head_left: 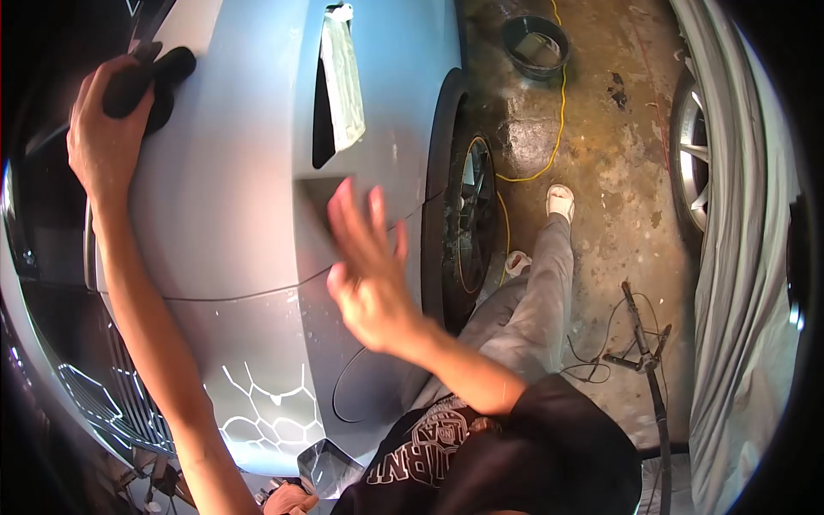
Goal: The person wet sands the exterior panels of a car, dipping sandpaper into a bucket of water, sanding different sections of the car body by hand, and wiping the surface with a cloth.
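Note:
My left hand (107, 142) is closed around a black object with rounded ends (176, 64) at the far edge of a silver-grey car body panel (232, 137). Its exact kind is not clear. Over the near side of that panel, my right hand (369, 283) is smeared by motion, with its fingers somewhat spread. A thin dark grey square sheet (322, 202), which looks like sandpaper, shows against the paint beneath its fingers. Beyond that hand, a dark slot (323, 129) in the panel is partly covered with whitish masking material (343, 86).
A black bucket (519, 64) with a pad inside stands on the stained floor. A yellow cord (563, 112) runs past it towards the car's wheel (475, 206). At right are a black stand (648, 356) with thin cables and a grey cover (730, 283) over another vehicle.

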Tool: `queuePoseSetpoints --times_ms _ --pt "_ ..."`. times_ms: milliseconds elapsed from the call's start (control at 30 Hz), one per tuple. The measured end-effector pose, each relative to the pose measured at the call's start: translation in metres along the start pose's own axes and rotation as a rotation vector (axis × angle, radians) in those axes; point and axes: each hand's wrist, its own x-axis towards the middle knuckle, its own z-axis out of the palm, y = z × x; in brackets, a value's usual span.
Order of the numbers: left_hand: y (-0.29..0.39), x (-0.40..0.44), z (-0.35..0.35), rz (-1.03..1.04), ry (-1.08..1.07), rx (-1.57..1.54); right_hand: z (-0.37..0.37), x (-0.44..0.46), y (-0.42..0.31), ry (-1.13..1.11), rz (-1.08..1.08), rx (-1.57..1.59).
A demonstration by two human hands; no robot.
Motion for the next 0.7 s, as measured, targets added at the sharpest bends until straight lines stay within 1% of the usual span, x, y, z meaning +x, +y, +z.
queuePoseSetpoints --times_ms 33,67,100,167,200,233,300,367,433,467,500,567,633,700 --pt "0.000 0.001 0.002 -0.007 0.001 -0.007 0.005 -0.011 -0.008 -0.051 -0.053 -0.029" --pt "0.001 0.002 0.003 -0.007 -0.007 0.007 0.001 -0.010 -0.003 -0.020 0.016 -0.141" --pt "-0.001 0.005 0.007 -0.001 -0.008 0.000 0.000 -0.003 0.020 0.066 0.124 -0.097" --pt "-0.007 0.009 0.013 0.001 -0.025 0.078 0.006 0.005 0.032 0.079 0.208 -0.091" --pt "-0.009 0.010 0.015 0.006 -0.028 0.072 0.014 0.003 0.009 0.156 0.205 0.041" --pt "-0.009 0.011 0.017 0.011 -0.027 0.066 0.021 -0.007 -0.016 0.100 0.164 0.014" --pt "-0.009 0.013 0.022 0.010 -0.026 0.054 0.026 -0.024 -0.033 0.024 0.083 -0.058" --pt "-0.012 0.018 0.025 0.037 -0.025 0.042 0.020 -0.017 0.004 0.098 0.132 -0.217" --pt "-0.012 0.020 0.029 0.027 -0.028 0.076 0.013 -0.006 0.014 0.109 0.218 -0.154" --pt "-0.012 0.020 0.030 0.026 -0.026 0.111 0.025 -0.008 0.005 0.175 0.208 -0.071" --pt "-0.014 0.019 0.032 0.024 -0.030 0.107 0.028 -0.014 -0.013 0.151 0.171 -0.081" --pt "-0.011 0.022 0.032 0.025 -0.013 0.085 0.026 -0.027 -0.017 0.055 0.100 -0.206" --pt "-0.011 0.024 0.034 0.029 -0.025 0.082 0.007 -0.022 0.038 0.167 0.316 -0.201" --pt "-0.012 0.026 0.033 0.015 -0.026 0.086 -0.026 -0.019 0.098 0.626 0.336 0.010"
